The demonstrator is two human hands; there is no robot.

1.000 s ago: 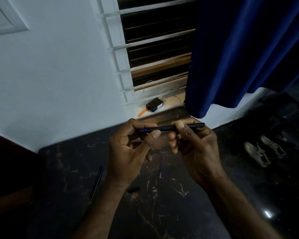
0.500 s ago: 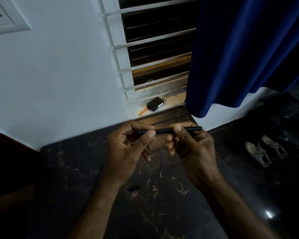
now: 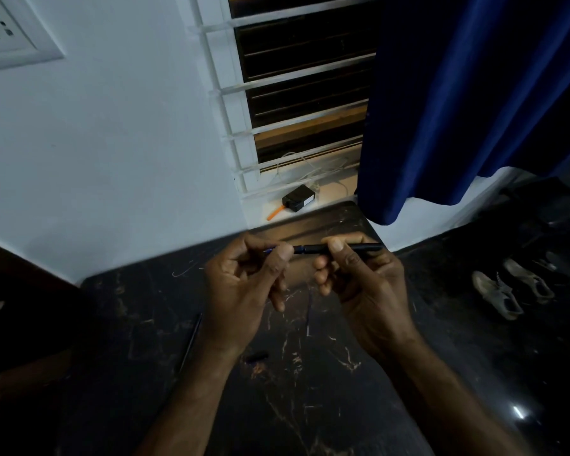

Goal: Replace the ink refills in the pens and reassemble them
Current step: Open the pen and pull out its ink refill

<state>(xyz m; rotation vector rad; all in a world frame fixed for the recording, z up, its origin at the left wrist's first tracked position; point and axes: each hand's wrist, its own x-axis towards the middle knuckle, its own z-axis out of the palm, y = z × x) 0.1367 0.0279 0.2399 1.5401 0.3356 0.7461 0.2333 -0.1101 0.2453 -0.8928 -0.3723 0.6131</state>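
Black pen [image 3: 339, 248] stayed level above table [image 3: 145, 324], left hand [image 3: 241, 284] pinching its blue tip, closer to right hand [image 3: 366, 284] clamping barrel than before.

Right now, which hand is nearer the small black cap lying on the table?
Left. The left hand is above the black cap, its wrist beside it; the right hand holds the pen barrel farther right.

Mid-frame, the left hand [image 3: 244, 284] and right hand [image 3: 366, 287] hold a dark pen [image 3: 313, 248] level above the black table [image 3: 139, 324], each pinching one end. A thin refill [image 3: 191, 340] and a small cap [image 3: 256, 357] lie below left. A blue curtain [image 3: 458, 93] fills the upper right.
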